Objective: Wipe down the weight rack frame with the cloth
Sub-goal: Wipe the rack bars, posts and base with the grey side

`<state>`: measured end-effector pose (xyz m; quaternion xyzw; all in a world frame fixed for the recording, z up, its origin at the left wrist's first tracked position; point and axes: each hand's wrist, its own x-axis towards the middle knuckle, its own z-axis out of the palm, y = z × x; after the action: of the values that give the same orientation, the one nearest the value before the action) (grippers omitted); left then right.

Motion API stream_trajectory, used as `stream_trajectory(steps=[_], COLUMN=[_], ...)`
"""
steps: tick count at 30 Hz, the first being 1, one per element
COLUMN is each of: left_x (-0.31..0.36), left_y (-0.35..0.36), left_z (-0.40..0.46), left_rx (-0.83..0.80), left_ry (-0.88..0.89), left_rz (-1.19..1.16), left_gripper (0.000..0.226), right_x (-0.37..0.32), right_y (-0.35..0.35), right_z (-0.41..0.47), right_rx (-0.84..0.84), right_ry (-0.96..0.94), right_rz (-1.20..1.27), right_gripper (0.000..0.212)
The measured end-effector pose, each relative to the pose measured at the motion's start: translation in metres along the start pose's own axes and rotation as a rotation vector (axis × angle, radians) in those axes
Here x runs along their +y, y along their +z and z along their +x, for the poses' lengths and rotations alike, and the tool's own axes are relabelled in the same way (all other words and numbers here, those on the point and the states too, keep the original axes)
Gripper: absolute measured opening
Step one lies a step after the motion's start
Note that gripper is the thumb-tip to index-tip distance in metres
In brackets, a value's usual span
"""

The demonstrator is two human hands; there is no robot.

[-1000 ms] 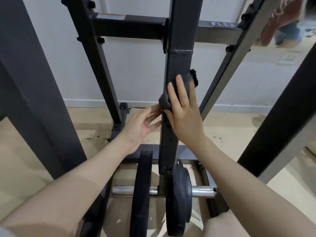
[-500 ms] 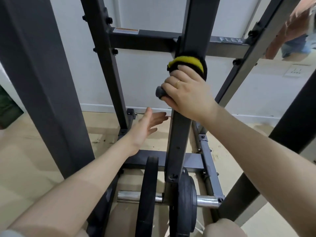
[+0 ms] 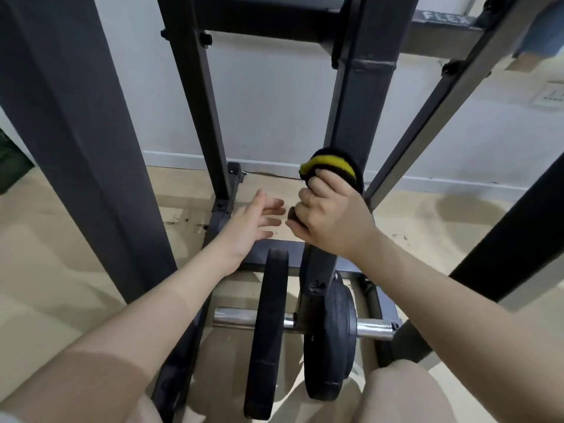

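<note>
**Cloth wrapped round the centre post**

My right hand [image 3: 331, 221] sits just right of the middle of the frame, fingers curled round the black cloth with a yellow stripe [image 3: 332, 167] and squeezing it against the dark grey square steel upright of the weight rack frame [image 3: 360, 111]. The cloth bulges out above my knuckles, and a small dark end of it pokes out on the left side of my fist. A thin ring shows on one finger.

My left hand [image 3: 250, 227] hangs to the left of it, near but not touching, fingers straight and slightly spread, holding nothing, the fingertips pointing toward the post.

Below my hands, in the lower centre, two black round weight plates [image 3: 268, 328] stand on edge on a shiny chrome horizontal peg [image 3: 374, 329], one on each side of the upright. A dark crossbar with white "FLEX" lettering [image 3: 442, 21] runs across the top of the frame. Behind the rack are a white wall [image 3: 274, 111] and a pale wooden floor [image 3: 427, 221].
</note>
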<state>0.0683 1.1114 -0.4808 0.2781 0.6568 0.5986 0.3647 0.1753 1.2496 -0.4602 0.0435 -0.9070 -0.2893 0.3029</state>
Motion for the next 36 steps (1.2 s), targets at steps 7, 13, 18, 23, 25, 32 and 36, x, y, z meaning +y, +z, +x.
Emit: stream_trajectory(steps=[7,13,18,23,25,32,36], left_x=[-0.032,-0.029,-0.023,-0.020,-0.019,-0.027,-0.030], left_y=[-0.009,0.006,0.026,0.041,0.041,0.041,0.044], left_z=[-0.009,-0.003,-0.001,-0.005,-0.006,-0.016,-0.019], left_rx=[-0.021,-0.051,-0.176,-0.192,-0.197,-0.234,-0.245], left_ry=[-0.057,-0.042,0.010,-0.042,-0.088,-0.128,-0.121], left_rz=[-0.002,-0.003,0.001,-0.046,-0.099,-0.205,-0.160], left_gripper=[0.043,0.038,0.043,0.036,0.040,0.046,0.044], right_x=[-0.048,0.003,-0.065,-0.021,-0.012,-0.105,-0.096], right_y=[0.019,0.003,0.019,0.001,0.000,0.029,0.031], right_z=[-0.063,-0.026,-0.077,-0.028,-0.016,-0.112,-0.118], right_rx=[-0.251,0.073,-0.100,0.044,0.148,-0.113,-0.084], right_ry=[-0.320,0.231,0.418,0.575,0.622,0.462,0.306], right_rz=[0.002,-0.106,0.166,0.102,0.196,0.299,0.239], right_gripper=[0.034,0.048,0.063,0.068,0.065,0.061,0.052])
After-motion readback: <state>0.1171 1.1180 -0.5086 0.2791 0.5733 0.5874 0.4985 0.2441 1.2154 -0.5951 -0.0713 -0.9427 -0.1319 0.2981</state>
